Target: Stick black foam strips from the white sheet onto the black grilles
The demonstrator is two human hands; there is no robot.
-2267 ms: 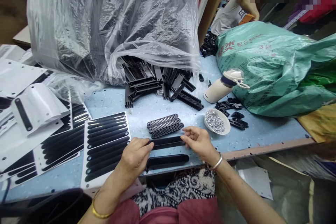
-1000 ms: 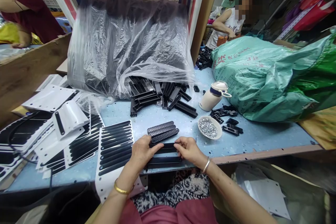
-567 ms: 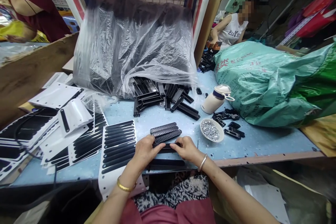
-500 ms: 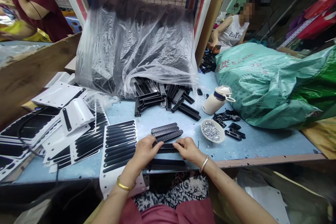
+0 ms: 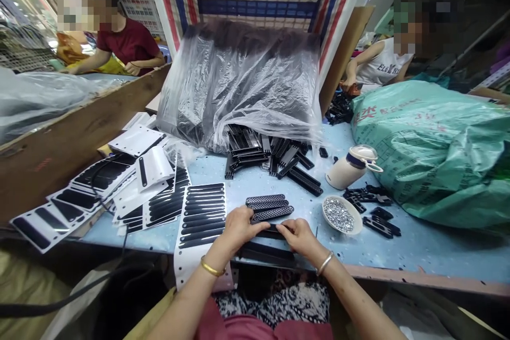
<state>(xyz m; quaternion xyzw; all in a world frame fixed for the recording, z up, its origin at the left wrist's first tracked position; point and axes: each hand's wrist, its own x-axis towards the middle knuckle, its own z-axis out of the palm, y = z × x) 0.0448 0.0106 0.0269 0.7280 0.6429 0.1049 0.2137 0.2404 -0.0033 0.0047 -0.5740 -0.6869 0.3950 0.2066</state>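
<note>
**Slim black piece [image 5: 274, 230] pinched in both hands near the front edge**

Piece held low over the tabletop [image 5: 430, 248], lengthwise across the body. Gripped between thumb and fingers of the left hand [image 5: 239, 227] and of the right hand [image 5: 302, 236], both closed narrow, thumbs toward each other. Two-sided grip probably chosen so that the piece is kept straight and steady; exact finger contact underneath hidden.

Second dark strip [image 5: 271, 251] laid just nearer the body, roughly parallel. Perforated pieces [image 5: 271, 206] set side by side just beyond the hands, perhaps lined up so they are kept apart from the loose heap [image 5: 247, 155]. Heap spilled at the mouth of a clear plastic bag [image 5: 255, 79], farther back.

White sheet [image 5: 189, 265] carrying rows of black strips placed beside the left forearm, its lower end hanging over the edge; within easy reach, it seems. More sheets overlapped farther left.

Bowl [image 5: 358, 227] of small shiny bits [image 5: 338, 213] stood beyond the right hand, likely so that they are contained. Dark fittings [image 5: 381, 226] scattered beside it; pale bottle [image 5: 343, 171] tilted in view, behind the bowl.
</note>
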